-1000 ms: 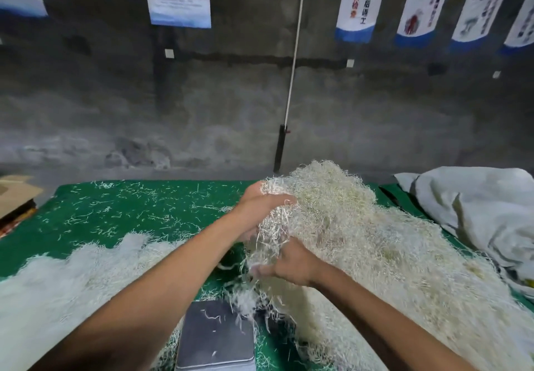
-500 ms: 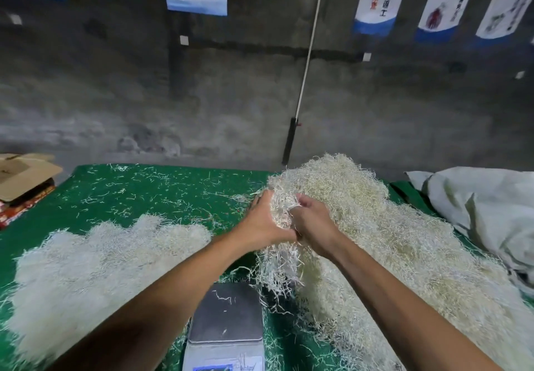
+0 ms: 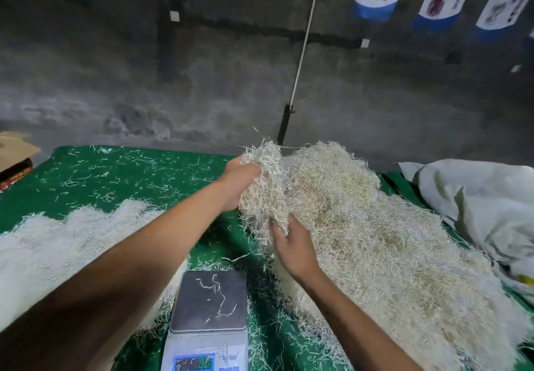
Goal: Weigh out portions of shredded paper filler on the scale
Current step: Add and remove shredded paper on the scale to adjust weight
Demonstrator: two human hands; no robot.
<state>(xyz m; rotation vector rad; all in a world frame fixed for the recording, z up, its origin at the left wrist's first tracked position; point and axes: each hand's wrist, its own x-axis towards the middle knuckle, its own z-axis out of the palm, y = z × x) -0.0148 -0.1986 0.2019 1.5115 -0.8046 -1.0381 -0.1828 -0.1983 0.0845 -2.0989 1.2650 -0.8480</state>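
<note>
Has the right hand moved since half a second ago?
Yes. The right hand has dropped from beside the left hand toward the scale, now under the lifted clump of shredded paper.

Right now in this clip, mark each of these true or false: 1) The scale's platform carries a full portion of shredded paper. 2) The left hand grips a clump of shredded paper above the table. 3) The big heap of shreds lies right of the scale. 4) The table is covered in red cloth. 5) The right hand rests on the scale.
1) False. The scale platform holds only a few stray strands.
2) True. The left hand grips the clump of shredded paper, lifted above the green cloth.
3) True. The big heap lies right of the scale.
4) False. The cloth is green.
5) False. The right hand touches the clump's lower end, off the scale.
</note>
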